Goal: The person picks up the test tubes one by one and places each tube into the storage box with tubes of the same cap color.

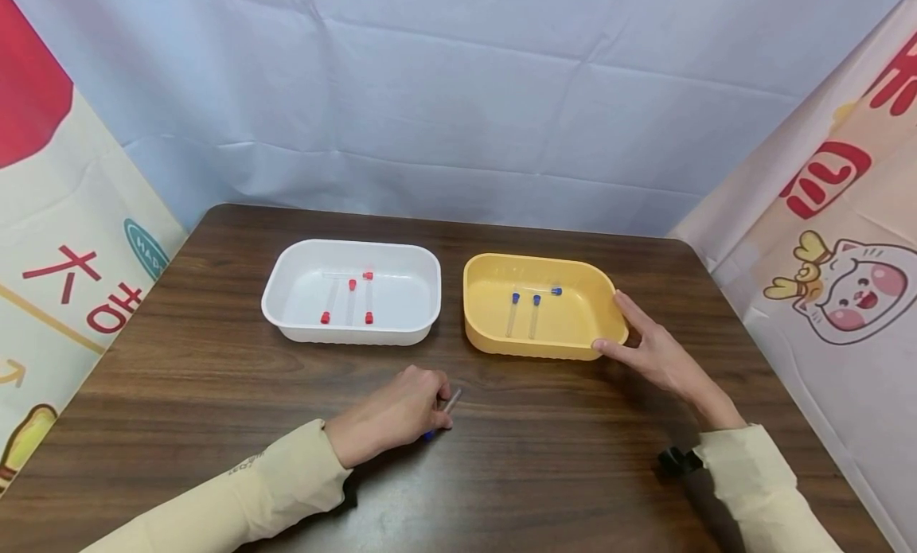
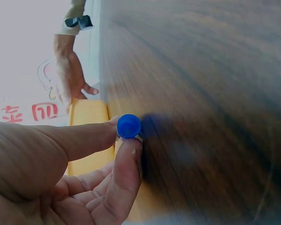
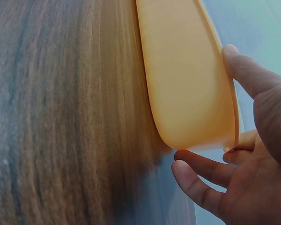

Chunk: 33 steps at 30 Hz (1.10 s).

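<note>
My left hand (image 1: 404, 406) pinches a clear test tube (image 1: 452, 402) between thumb and fingers, low over the wooden table. The tube's blue cap (image 2: 129, 126) faces the left wrist camera. At the right end of the yellow tray (image 1: 544, 349), my right hand (image 1: 662, 358) holds the corner, thumb on the near rim and forefinger along the end. Its other fingers (image 3: 203, 173) spread loosely below the rim in the right wrist view. Inside this tray lie three clear tubes with blue caps (image 1: 536, 300).
Left of the yellow tray stands a white tray (image 1: 351, 335) with several clear tubes with red caps (image 1: 325, 317). The dark wooden table (image 1: 559, 449) meets a pale cloth backdrop (image 1: 458, 99) behind. Printed cloths (image 1: 852, 274) hang at both sides.
</note>
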### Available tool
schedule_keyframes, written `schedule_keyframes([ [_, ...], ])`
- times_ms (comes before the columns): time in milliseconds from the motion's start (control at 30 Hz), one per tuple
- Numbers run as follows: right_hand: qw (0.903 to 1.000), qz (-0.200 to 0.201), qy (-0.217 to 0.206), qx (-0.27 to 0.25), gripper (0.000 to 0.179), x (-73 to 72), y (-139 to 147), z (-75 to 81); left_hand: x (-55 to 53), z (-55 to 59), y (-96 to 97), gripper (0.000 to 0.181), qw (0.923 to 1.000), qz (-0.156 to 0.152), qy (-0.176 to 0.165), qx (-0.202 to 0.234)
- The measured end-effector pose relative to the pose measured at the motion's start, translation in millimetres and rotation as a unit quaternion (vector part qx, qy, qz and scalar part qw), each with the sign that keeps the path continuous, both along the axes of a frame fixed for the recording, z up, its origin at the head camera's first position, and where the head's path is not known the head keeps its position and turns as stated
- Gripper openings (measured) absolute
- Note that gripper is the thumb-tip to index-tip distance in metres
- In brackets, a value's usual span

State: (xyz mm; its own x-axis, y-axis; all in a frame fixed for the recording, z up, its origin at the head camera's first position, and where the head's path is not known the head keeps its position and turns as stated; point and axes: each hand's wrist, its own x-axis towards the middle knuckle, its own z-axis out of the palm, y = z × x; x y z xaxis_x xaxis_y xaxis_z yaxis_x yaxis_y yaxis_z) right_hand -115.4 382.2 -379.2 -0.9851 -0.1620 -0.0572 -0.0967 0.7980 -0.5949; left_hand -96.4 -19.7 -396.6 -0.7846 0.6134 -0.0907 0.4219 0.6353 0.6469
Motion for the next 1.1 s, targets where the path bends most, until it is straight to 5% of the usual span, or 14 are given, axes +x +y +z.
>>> schedule_keyframes([
  [167, 1.0000, 0.000, 0.004, 0.003, 0.103, -0.4, 0.1, -0.6, 1.9, 1.5, 2.2, 0.026, 0.9996, 0.017, -0.023, 0.005],
  [400, 1.0000, 0.004, 0.003, 0.003, 0.103, -0.4, -0.8, 1.0, 6.8, 1.3, 3.7, 0.036, 0.9935, 0.038, -0.101, 0.037],
  [733, 1.0000, 0.004, 0.006, 0.004, 0.102, -0.2, -0.4, 0.7, 8.2, 2.7, 2.8, 0.041, 0.9920, 0.042, -0.112, 0.040],
  [933, 0.9999, 0.006, 0.007, 0.008, 0.102, -0.6, -0.1, 0.2, 4.9, 5.4, -2.2, 0.048, 0.9994, 0.016, -0.028, -0.008],
  [1100, 0.9998, 0.009, 0.011, 0.013, 0.103, -1.6, -0.1, 0.0, -0.7, 8.8, -10.8, 0.054, 0.9973, -0.039, 0.039, -0.048],
])
